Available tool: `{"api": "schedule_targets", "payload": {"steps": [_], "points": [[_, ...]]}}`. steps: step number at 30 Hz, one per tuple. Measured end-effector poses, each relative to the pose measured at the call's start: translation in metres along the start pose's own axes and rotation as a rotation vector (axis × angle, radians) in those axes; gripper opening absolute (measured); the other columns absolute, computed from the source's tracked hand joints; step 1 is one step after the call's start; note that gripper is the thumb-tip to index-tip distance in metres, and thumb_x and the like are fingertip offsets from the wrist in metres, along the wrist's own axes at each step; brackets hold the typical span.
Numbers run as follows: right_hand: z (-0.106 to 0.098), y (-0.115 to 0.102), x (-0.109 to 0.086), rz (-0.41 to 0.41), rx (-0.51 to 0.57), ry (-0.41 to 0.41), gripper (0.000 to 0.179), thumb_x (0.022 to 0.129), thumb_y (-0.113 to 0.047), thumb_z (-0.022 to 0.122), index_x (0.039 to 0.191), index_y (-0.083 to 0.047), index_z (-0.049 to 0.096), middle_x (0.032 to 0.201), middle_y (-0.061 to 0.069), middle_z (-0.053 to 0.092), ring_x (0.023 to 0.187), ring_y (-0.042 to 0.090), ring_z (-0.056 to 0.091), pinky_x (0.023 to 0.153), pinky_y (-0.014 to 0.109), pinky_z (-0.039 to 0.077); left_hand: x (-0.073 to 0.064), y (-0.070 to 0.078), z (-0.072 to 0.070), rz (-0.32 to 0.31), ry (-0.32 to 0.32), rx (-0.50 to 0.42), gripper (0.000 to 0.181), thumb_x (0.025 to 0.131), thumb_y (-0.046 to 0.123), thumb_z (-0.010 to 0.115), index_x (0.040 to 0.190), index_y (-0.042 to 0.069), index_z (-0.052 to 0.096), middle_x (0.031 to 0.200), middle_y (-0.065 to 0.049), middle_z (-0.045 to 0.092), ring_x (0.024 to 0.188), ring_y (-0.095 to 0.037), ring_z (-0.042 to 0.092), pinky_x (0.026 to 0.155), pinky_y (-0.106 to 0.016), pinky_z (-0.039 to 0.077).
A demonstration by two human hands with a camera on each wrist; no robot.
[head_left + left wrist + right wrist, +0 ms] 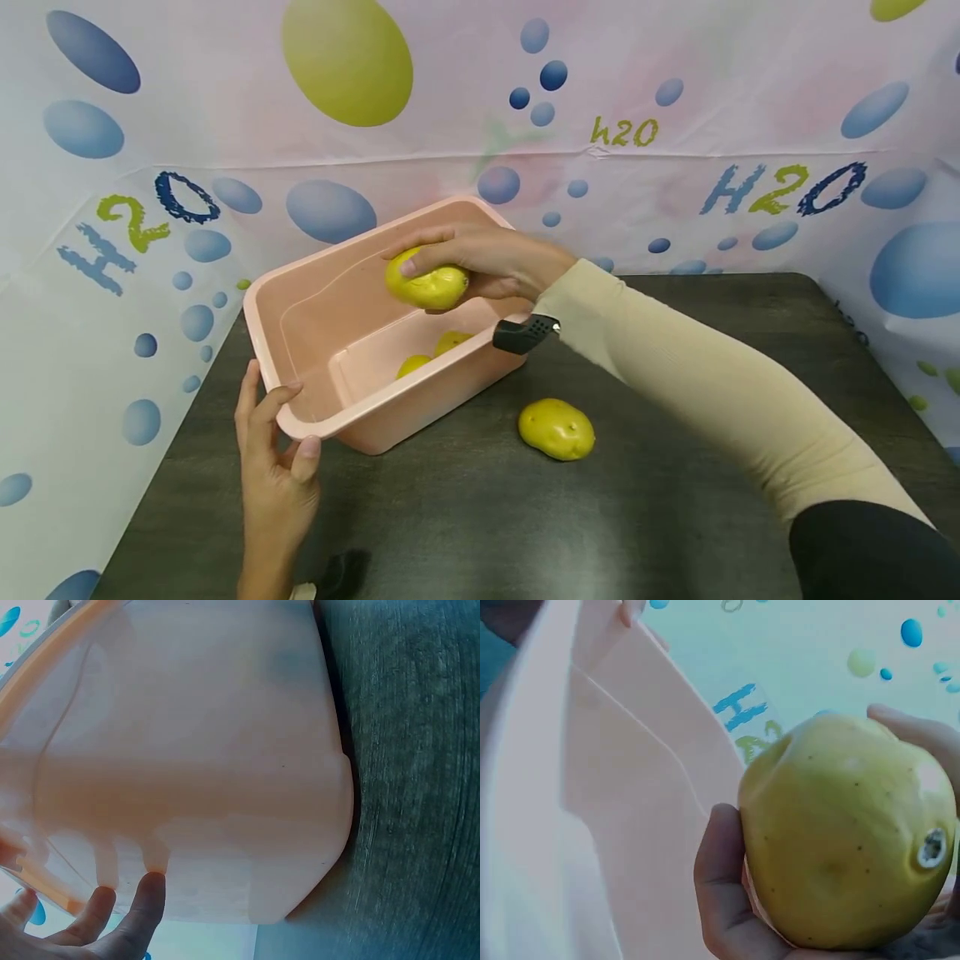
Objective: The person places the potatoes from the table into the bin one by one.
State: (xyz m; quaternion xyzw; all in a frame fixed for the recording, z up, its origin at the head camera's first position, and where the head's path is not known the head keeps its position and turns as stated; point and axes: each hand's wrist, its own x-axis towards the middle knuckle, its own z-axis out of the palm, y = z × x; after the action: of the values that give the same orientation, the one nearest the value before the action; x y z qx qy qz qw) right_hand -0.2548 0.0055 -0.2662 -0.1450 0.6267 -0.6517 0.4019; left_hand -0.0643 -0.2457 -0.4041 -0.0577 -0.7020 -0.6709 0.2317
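Observation:
My right hand [487, 258] grips a yellow potato [427, 282] above the opening of a pink plastic basin [420, 408]. In the right wrist view, the thumb and fingers wrap the sides of this potato [847, 832], whose skin has small dark specks and one round pale-rimmed spot. At the basin's near left corner, my left hand [277, 467] holds the rim with the thumb outside and fingertips over the edge. Inside the basin lie two more yellow potatoes, one round [412, 365] and one beside it [452, 341], partly hidden by the near wall.
Another yellow potato [557, 429] lies on the dark wood-grain table [465, 517], right of the basin. Behind the table hangs a white sheet [450, 142] printed with blue and green dots and H2O lettering. A black strap end [525, 333] sticks out below the right wrist.

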Motion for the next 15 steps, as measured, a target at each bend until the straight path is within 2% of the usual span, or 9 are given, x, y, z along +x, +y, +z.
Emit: {"api": "schedule_targets", "payload": {"steps": [4, 8, 11, 15], "points": [[0.01, -0.001, 0.027, 0.088, -0.014, 0.033, 0.046, 0.102, -0.019, 0.066, 0.145, -0.008, 0.058, 0.119, 0.012, 0.06, 0.096, 0.024, 0.06, 0.069, 0.034, 0.062, -0.001, 0.0, -0.001, 0.013, 0.003, 0.019, 0.068, 0.095, 0.034, 0.078, 0.142, -0.007, 0.051, 0.175, -0.002, 0.01, 0.153, -0.04, 0.027, 0.096, -0.013, 0.052], [0.021, -0.002, 0.047, 0.167, -0.035, 0.062, 0.036, 0.099, -0.026, 0.07, 0.127, -0.006, 0.06, 0.111, 0.012, 0.058, 0.091, 0.026, 0.063, 0.068, 0.035, 0.063, -0.001, 0.002, -0.001, 0.015, -0.001, 0.028, 0.068, 0.096, 0.033, 0.077, 0.143, -0.007, 0.05, 0.175, -0.003, 0.009, 0.153, -0.041, 0.026, 0.097, -0.013, 0.052], [0.027, -0.003, 0.058, 0.199, -0.042, 0.076, 0.03, 0.098, -0.026, 0.071, 0.117, -0.007, 0.058, 0.108, 0.012, 0.058, 0.087, 0.027, 0.065, 0.068, 0.036, 0.063, 0.0, 0.001, -0.001, 0.007, -0.006, 0.019, 0.069, 0.096, 0.033, 0.077, 0.143, -0.008, 0.049, 0.175, -0.003, 0.008, 0.154, -0.041, 0.025, 0.097, -0.013, 0.051], [0.03, -0.001, 0.068, 0.206, -0.047, 0.08, 0.029, 0.097, -0.025, 0.072, 0.115, -0.006, 0.059, 0.103, 0.012, 0.059, 0.083, 0.027, 0.067, 0.067, 0.036, 0.062, 0.0, 0.0, 0.0, -0.001, -0.007, 0.042, 0.066, 0.097, 0.03, 0.076, 0.143, -0.008, 0.049, 0.175, -0.002, 0.009, 0.153, -0.04, 0.026, 0.098, -0.012, 0.051]]}}
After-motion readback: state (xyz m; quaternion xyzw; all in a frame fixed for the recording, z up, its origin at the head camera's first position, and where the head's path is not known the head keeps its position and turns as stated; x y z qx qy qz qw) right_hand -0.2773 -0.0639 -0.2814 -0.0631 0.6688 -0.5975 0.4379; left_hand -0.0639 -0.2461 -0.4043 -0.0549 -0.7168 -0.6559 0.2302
